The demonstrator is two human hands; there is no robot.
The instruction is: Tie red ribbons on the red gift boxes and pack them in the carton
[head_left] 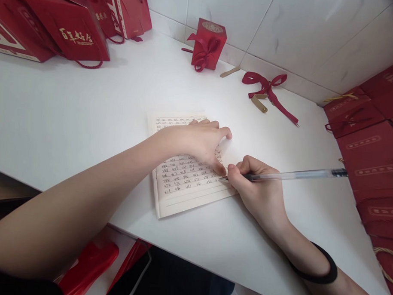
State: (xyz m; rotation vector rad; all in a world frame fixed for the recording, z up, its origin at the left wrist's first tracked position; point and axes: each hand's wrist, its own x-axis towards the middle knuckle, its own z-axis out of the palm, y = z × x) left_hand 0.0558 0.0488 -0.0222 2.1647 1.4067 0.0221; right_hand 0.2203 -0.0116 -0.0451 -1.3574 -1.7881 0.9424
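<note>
A notebook (pixel 182 201) lies on the white table, its lined page covered with rows of handwritten numbers. Across the upper part of that page rests my left hand (pixel 204 140), fingers spread and hiding some of the rows. My right hand (pixel 260 188) grips a clear-barrelled pen (pixel 297 175) with a dark cap end. The pen's tip touches the page near the right end of the lowest written row. Two ruled lines below that row carry no writing. A black band circles my right wrist.
Red gift boxes (pixel 73 33) with rope handles stand at the back left. A small red box (pixel 209 44) with a bow, a loose ribbon bow (pixel 267 87) and gold strips (pixel 259 103) lie near the tiled wall. Stacked red boxes (pixel 374 158) line the right edge.
</note>
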